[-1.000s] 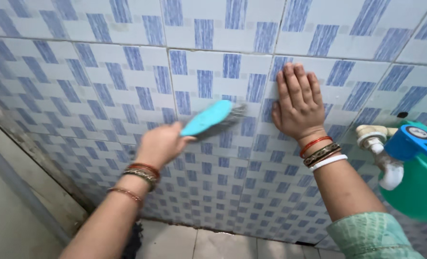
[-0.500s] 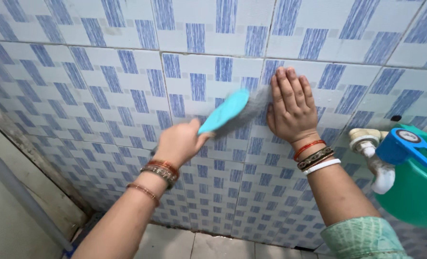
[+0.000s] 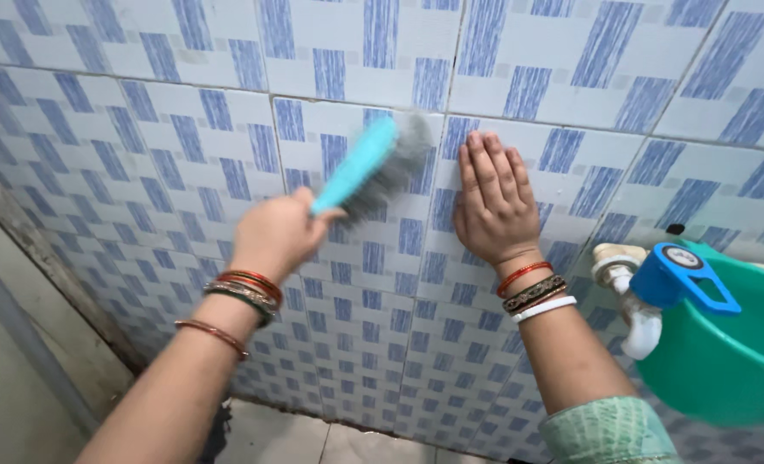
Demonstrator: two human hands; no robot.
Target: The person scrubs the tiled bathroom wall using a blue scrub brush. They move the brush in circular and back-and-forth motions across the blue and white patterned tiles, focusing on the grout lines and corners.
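against the blue-and-white tiled wall (image 3: 184,155), left hand (image 3: 277,230) has its grip clamped on the handle end of a turquoise scrub brush (image 3: 366,167). the brush sits tilted, head up and to the right, grey bristles (image 3: 399,159) turned to the tile and seemingly touching it; motion blur makes exact contact hard to tell. the brush is just left of the right hand, near but apart from it.

right hand (image 3: 492,202) lies flat on the wall, palm down, fingers together and pointing up, grip open and holding nothing. bangles (image 3: 532,290) on the right wrist, more bangles (image 3: 240,292) on the left wrist. green patterned sleeve (image 3: 609,430) at the right forearm.

right of the flat hand: a white pipe fitting (image 3: 635,322) with a blue tap handle (image 3: 678,275), and a green tub (image 3: 725,352) just beside it. floor tiles (image 3: 313,438) show at the bottom.

handling judgement: brush looks light, with a stiff plastic back, smooth and likely slippery if wet. bristles look springy, bend under pressure, not fragile. best hold is the narrow handle end, fingers wrapped round, as now; holding nearer the head would give more push but put knuckles close to the tile. wet glazed tile is probably slick, so the flat hand may slide.
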